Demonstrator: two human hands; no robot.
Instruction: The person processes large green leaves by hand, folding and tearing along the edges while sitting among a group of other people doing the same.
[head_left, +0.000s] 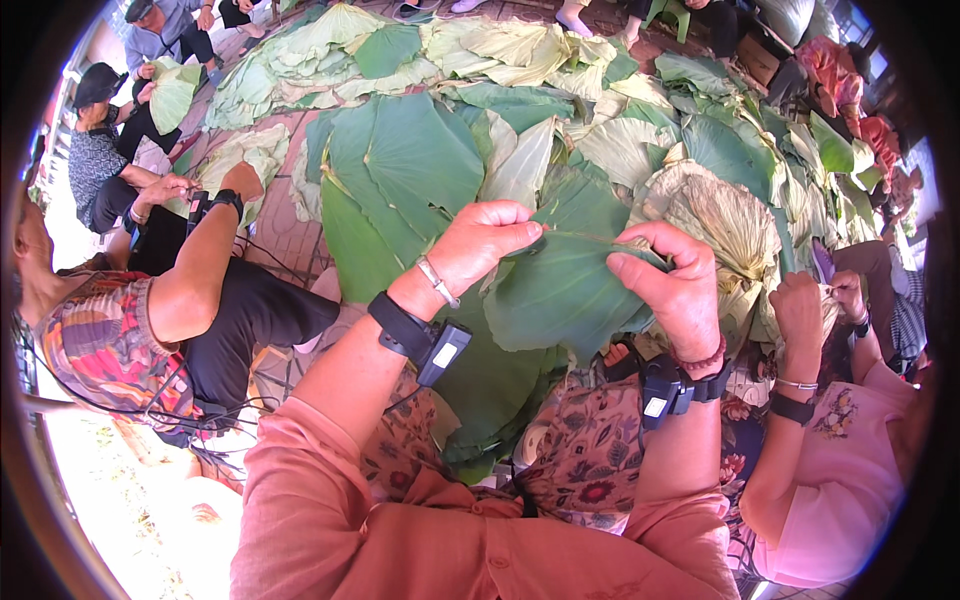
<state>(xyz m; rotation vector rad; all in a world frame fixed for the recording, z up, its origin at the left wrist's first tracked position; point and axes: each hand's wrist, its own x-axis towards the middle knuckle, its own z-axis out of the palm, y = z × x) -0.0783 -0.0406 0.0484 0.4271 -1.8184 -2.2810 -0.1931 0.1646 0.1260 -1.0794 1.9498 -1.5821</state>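
Observation:
A green lotus leaf (562, 289) is stretched between my two hands, its lower part hanging down before my lap. My left hand (487, 244) pinches its upper left edge between thumb and fingers. At the upper right edge, my right hand (675, 277) grips the leaf with the thumb in front and the fingers curled behind. Below it, more large green leaves (487, 382) hang between my knees. A dried, crinkled tan leaf bundle (712, 217) lies just beyond my right hand. To the left, broad green leaves (397, 165) lie overlapped on the pile.
A long heap of pale and green leaves (517, 49) spreads over the paved floor (281, 187). At my left sits a person in a patterned top (112, 337); at my right, one in a pink shirt (832, 465). Others sit around the heap. Cables (172, 397) run at the left.

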